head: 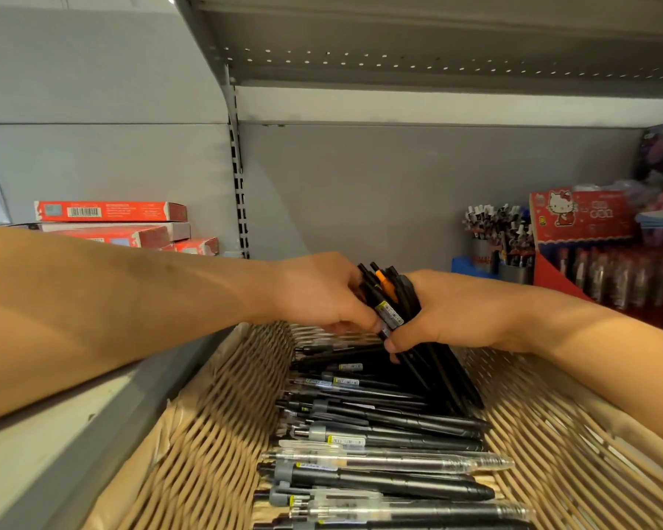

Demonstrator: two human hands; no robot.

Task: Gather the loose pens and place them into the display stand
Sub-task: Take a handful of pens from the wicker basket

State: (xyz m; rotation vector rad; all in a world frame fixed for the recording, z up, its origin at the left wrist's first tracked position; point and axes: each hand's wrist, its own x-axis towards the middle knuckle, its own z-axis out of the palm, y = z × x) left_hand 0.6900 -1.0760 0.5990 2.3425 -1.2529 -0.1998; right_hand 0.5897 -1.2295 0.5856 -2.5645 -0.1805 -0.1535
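Both my hands meet over a woven basket full of loose black and clear pens. My right hand grips a bunch of black pens, one with an orange top, tilted with their tips down in the basket. My left hand pinches one black pen with a barcode label at the left of that bunch. A red display stand with a cartoon cat holds wrapped pens at the far right on the shelf.
Red flat boxes are stacked at the back left. Metal cups full of pens stand left of the red stand. A grey shelf board hangs overhead, and a slotted upright divides the back panel.
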